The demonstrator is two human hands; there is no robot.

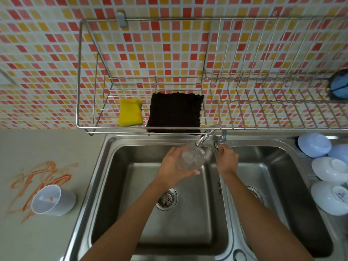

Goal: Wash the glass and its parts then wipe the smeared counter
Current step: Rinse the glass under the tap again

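The clear glass (192, 157) is sitting in the left hand (174, 166), fingers wrapped around its side, over the far end of the left sink basin (131, 185) and just under the tap spout (201, 140). The right hand (227, 159) is closing its fingers on the tap handle (218, 143), just right of the glass. On the counter (37, 242) at the left, orange smears (39, 183) are spreading around a white cup (52, 200) that is lying tilted. A yellow sponge (130, 112) and a dark cloth (175, 113) are resting on the wire rack (244, 102) against the tiled wall. Pale bowls (327, 172) are sitting upside down at the right.
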